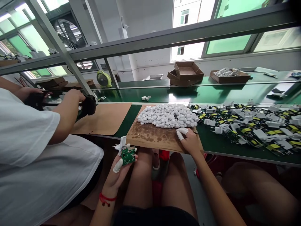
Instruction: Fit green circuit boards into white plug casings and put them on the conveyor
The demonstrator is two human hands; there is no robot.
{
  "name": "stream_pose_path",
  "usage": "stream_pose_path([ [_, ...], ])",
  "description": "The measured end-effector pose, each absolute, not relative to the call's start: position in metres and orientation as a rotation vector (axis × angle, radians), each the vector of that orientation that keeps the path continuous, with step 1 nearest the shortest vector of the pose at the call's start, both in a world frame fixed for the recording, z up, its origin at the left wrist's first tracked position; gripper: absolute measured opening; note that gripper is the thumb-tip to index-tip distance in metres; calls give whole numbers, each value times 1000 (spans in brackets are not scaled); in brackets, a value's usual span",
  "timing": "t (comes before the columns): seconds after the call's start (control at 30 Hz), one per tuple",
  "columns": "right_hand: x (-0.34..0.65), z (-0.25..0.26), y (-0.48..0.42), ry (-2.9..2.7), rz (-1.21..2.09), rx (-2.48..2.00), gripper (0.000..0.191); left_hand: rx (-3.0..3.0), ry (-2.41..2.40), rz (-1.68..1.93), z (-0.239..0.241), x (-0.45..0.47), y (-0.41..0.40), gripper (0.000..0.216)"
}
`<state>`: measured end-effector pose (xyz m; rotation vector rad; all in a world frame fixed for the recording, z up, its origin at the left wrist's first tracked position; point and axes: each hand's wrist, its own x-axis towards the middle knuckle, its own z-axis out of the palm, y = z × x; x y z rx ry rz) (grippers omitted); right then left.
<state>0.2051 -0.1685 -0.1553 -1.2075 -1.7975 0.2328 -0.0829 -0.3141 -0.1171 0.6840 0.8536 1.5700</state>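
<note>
My left hand (119,168) is held over my lap, closed on a small green circuit board (128,155) with a white plug piece (122,143) attached; white finger cots cover the fingertips. My right hand (188,141) rests on a brown cardboard sheet (152,138) at the bench edge. Its cot-covered fingertips touch the near edge of a heap of small white caps (168,115). Whether they pinch a cap I cannot make out.
A spread of white plug housings and boards with yellow parts (254,125) lies on the green bench to the right. A person in a white shirt (28,150) sits close on my left, hands on a dark tool (88,105). Cardboard boxes (185,73) stand beyond.
</note>
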Motion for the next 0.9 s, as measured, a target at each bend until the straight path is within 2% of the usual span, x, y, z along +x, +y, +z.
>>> stream_pose_path([
  [0.27, 205, -156, -167, -1776, 249, -1223, 29, 635, 836, 1561, -121, -76, -306, 43],
  [0.5, 205, -157, -167, -1807, 261, -1223, 29, 621, 809, 1548, -132, -79, -304, 33],
  [0.9, 203, -152, -172, -1829, 314, -1206, 27, 698, 764, 1426, -128, -63, -285, 34],
])
